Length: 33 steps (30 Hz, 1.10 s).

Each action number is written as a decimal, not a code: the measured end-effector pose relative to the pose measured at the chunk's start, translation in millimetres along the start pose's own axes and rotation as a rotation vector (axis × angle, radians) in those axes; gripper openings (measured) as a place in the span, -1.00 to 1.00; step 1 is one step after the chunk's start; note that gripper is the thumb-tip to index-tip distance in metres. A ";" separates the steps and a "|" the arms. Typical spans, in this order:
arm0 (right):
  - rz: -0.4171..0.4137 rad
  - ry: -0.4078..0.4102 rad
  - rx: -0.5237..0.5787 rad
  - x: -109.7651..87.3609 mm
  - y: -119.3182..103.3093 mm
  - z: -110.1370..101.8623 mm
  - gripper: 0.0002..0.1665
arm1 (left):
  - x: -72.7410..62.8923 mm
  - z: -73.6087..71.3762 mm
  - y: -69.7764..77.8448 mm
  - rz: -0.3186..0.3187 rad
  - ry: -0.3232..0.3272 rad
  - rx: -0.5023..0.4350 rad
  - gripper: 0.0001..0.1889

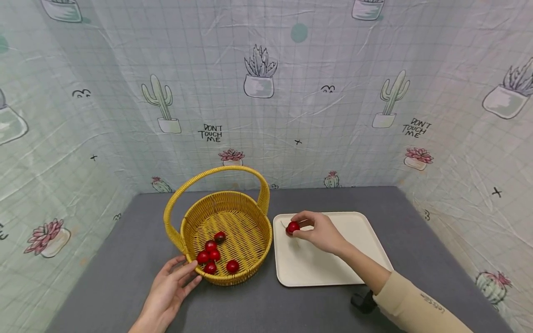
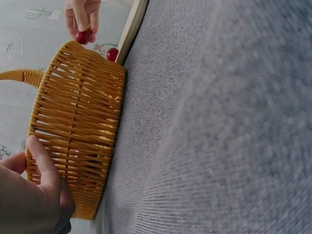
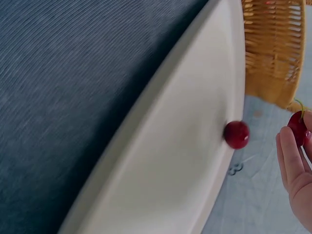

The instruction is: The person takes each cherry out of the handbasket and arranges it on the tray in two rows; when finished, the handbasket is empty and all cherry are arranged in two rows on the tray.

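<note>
From my remote post I record the right hand [image 1: 318,231] grasping one round, glossy red cherry [image 1: 294,226] between thumb and fingertips, raised over the left end of the cream, rectangular tray with rounded corners [image 1: 333,273]. In the right wrist view a thin green stem [image 3: 299,103] curves from that fruit. A second round red cherry [image 3: 236,135] lies on the tray, near its edge. The left hand [image 1: 168,286] holds the rim of the round, yellow woven basket with a tall arched handle [image 1: 233,279], thumb against the outer wall; how firmly, I cannot tell. Six shiny red cherries [image 1: 214,255] lie inside, mostly gathered near that hand. Basket and tray stand side by side on the dark grey cloth [image 1: 233,310]. My judgement on method: a light pinch should suffice, since smooth, round fruit may slip from hard-pressed fingers. I would give the stem clearance from the weave, where it could snag, and steady the basket without tilting it, because loose fruit could roll.
</note>
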State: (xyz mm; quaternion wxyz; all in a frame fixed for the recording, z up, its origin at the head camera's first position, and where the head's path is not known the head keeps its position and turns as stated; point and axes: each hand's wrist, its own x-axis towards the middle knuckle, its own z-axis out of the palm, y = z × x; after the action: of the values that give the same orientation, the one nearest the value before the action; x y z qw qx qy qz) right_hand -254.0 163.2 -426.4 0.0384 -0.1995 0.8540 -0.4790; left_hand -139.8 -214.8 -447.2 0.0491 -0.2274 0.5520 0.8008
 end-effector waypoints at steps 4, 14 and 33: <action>0.011 0.023 -0.023 0.9 11.4 -3.4 -0.68 | 0.1 -0.8 -0.9 -0.012 -0.004 -0.004 -0.57; 0.068 0.043 -0.066 8.2 40.3 -14.9 -0.68 | -1.5 -0.2 -1.6 -0.005 -0.001 0.014 -0.53; 0.100 0.070 -0.173 15.5 59.7 -20.7 -0.69 | -2.3 1.3 -3.4 -0.008 0.009 -0.005 -0.53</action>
State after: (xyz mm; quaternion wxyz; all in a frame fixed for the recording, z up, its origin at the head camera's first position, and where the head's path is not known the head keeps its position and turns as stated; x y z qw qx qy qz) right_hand -291.6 201.5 -463.1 0.0151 -0.1424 0.9019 -0.4076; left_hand -137.1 -212.0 -448.8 0.0491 -0.2334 0.5495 0.8007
